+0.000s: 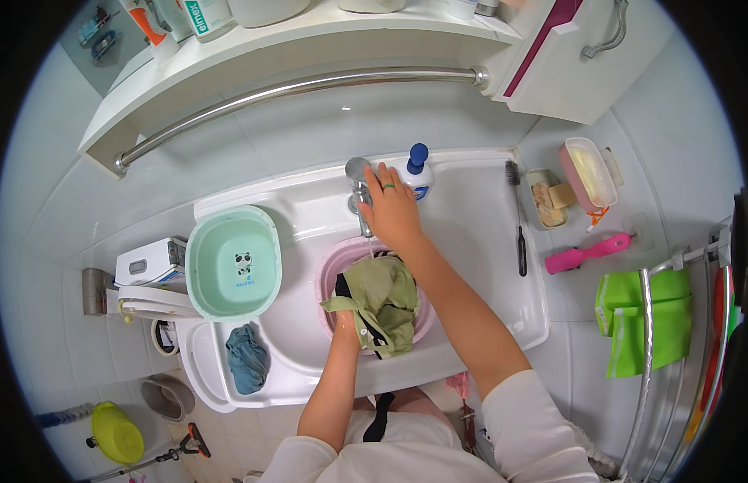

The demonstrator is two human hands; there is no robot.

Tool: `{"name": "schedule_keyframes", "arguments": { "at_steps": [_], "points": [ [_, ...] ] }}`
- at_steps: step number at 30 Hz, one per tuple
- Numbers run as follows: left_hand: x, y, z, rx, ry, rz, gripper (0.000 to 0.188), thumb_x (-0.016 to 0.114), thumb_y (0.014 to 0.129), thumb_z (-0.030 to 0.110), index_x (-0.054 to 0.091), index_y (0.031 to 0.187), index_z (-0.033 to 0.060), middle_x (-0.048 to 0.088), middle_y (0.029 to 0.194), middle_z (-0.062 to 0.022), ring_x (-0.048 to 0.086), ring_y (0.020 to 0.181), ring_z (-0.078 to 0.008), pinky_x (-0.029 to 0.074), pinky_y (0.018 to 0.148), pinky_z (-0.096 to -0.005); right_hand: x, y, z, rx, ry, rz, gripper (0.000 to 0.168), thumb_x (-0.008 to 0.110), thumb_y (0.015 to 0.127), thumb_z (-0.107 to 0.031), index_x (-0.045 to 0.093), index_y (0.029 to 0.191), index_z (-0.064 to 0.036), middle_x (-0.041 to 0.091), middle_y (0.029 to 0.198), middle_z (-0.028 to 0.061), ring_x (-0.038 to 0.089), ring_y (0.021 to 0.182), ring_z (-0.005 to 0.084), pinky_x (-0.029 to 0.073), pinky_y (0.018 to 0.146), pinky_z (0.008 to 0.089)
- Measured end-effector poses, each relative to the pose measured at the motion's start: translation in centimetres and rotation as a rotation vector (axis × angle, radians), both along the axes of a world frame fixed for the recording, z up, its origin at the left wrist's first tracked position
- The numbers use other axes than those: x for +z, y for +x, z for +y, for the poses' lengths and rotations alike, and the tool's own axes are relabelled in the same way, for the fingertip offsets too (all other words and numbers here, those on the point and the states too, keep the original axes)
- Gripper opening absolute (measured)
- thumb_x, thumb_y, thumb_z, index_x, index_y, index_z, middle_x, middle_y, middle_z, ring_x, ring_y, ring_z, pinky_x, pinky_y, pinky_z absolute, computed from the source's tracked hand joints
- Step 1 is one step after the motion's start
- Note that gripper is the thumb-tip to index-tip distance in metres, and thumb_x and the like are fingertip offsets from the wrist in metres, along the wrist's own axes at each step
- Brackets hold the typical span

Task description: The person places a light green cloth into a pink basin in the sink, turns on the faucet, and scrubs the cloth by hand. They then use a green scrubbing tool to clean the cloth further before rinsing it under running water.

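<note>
A pink basin (321, 271) sits in the white washbasin (289, 332), with an olive-green garment (380, 290) bunched in it. The garment has black-and-white trim and a white button. My left hand (345, 320) reaches into the basin and grips the garment; cloth covers its fingers. Up at the chrome faucet (357, 169), my right hand (391, 208) has its fingers spread beside the lever and holds nothing. Whether it touches the lever is hard to see. A thin stream of water (370, 246) falls from the spout onto the garment. Behind my right hand stands a white pump bottle (421, 178) with a blue top.
Left of the pink basin are a mint-green basin (229, 290) and a crumpled blue-grey cloth (247, 359). A thin black-handled brush (520, 241) lies along the right rim. Soap dishes (546, 199) and a pink brush (588, 253) are on the right wall. A metal rail (301, 87) runs overhead.
</note>
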State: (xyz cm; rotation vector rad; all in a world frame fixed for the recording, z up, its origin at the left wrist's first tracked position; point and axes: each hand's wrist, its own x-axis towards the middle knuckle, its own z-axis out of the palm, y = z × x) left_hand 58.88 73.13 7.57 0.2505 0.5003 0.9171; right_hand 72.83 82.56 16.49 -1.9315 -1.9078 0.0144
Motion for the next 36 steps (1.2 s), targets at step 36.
{"name": "schedule_keyframes", "arguments": {
  "at_steps": [36],
  "points": [
    [3.1, -3.9, -4.4, -0.243, 0.711, 1.818, 0.045, 0.052, 0.075, 0.020, 0.043, 0.115, 0.0014, 0.039, 0.120, -0.0215, 0.039, 0.110, -0.0351, 0.038, 0.086, -0.0363, -15.3, -1.9, -15.6, -0.086, -0.326, 0.082, 0.055, 0.057, 0.073, -0.025, 0.040, 0.123, -0.012, 0.024, 0.135, 0.0159, 0.024, 0.124, 0.0332, 0.034, 0.084, 0.0508]
  ]
}}
